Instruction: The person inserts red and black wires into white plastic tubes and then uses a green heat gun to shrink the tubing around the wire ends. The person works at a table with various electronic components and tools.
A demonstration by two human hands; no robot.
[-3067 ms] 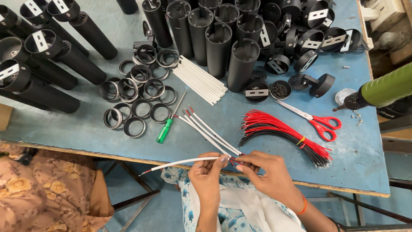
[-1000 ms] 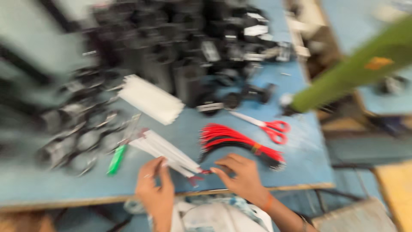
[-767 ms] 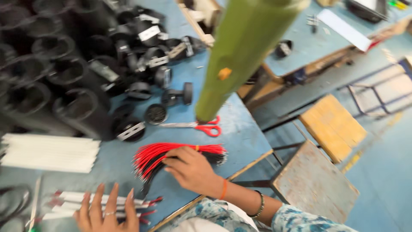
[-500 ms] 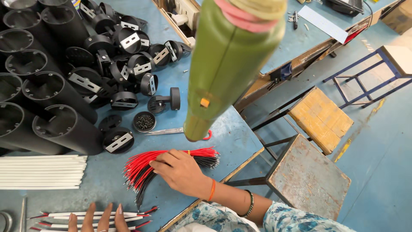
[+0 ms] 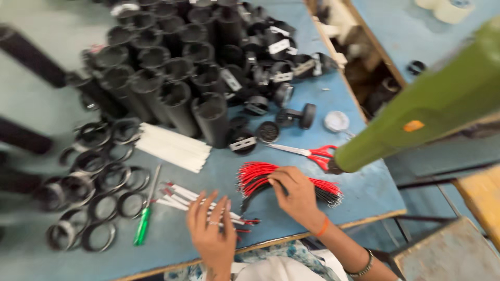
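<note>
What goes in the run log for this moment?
left hand: flat on sleeved wires | right hand: on red wire bundle | scissors: beside bundle

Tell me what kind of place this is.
Most likely a small assembly workshop. A blue workbench holds many identical black tubes and black rings, with a bundle of red wires under the right hand and sleeved wires under the left hand.

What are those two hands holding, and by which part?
The right hand rests on the bundle of red and black wires, near its middle. The left hand lies flat on the white-sleeved wires. Neither plainly grips.
</note>
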